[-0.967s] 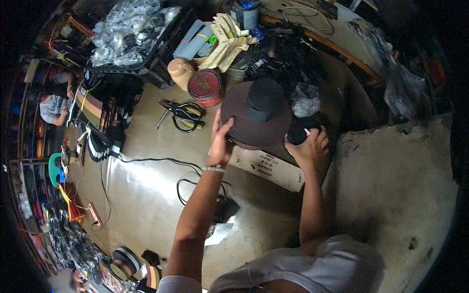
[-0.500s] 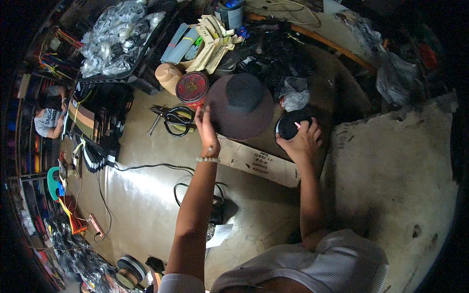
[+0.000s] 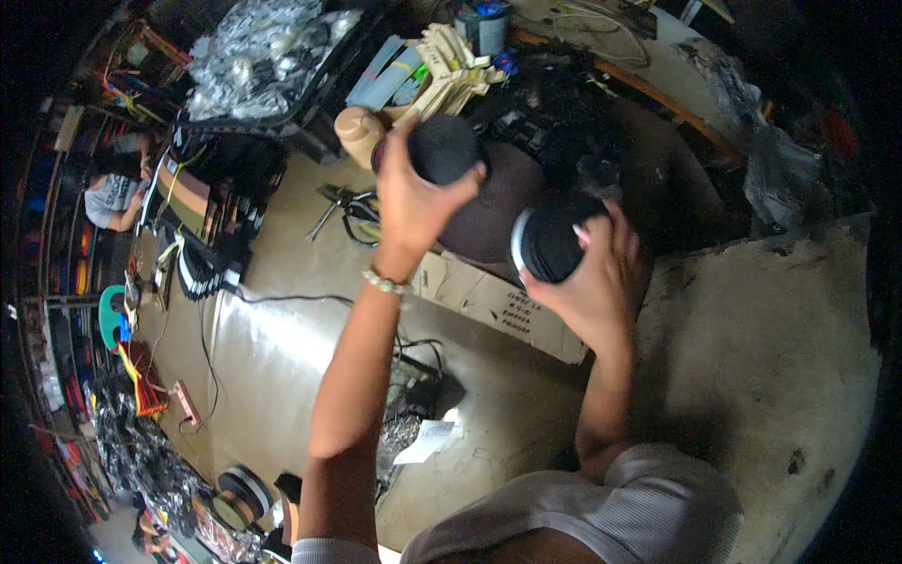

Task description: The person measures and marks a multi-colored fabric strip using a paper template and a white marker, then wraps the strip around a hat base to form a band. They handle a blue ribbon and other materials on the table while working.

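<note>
My left hand (image 3: 410, 205) is closed round a round black stack (image 3: 443, 150), thumb and fingers on its opposite sides. It is raised above a wide, dark brown disc (image 3: 498, 211) that lies on the bench. A second round black stack (image 3: 547, 246), with a pale band on its left side, is in my right hand (image 3: 603, 287). Its fingers wrap over the far right edge and the thumb presses the near side. Black-handled shears (image 3: 362, 224) lie left of my left wrist. The exact kind of the black stacks cannot be made out.
A cardboard strip (image 3: 493, 305) with handwriting lies between my forearms. Behind are a tan rounded form (image 3: 358, 136), bundled cream strips (image 3: 451, 75) and a black crate (image 3: 324, 113) of plastic-wrapped pieces. A cable (image 3: 301, 300) crosses the bench. Another person (image 3: 115, 199) is at far left.
My left hand has moved from the brown disc's left edge to grip the black stack that sat on it. My right hand has tilted its stack and come slightly nearer. The view has shifted.
</note>
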### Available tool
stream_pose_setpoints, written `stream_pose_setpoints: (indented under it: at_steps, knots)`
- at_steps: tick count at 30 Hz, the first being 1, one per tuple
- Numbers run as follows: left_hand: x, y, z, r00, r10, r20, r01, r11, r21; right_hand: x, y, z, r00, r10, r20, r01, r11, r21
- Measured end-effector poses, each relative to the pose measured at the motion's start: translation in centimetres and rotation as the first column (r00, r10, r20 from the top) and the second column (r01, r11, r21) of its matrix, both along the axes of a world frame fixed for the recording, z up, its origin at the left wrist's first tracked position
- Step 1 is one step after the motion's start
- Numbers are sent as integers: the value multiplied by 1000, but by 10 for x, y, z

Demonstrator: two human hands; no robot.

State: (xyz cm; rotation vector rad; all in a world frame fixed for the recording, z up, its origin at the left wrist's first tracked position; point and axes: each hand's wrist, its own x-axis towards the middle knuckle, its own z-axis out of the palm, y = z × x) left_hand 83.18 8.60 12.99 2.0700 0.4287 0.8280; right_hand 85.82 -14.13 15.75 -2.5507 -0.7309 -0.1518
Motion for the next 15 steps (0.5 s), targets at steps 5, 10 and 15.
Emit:
stream_pose_setpoints:
  at_steps: [5,10,15]
  knots:
    - [-9,36,54,968,219,122,-233,966,114,28,87,-22,973,107,-205,-98,994,52]
    - [-10,35,60,972,214,96,-228,958,174,18,46,-66,942,38,-335,109,906,408]
    - [-16,47,35,955,272,118,-281,957,73,34,35,-68,985,145,-89,-89,885,457]
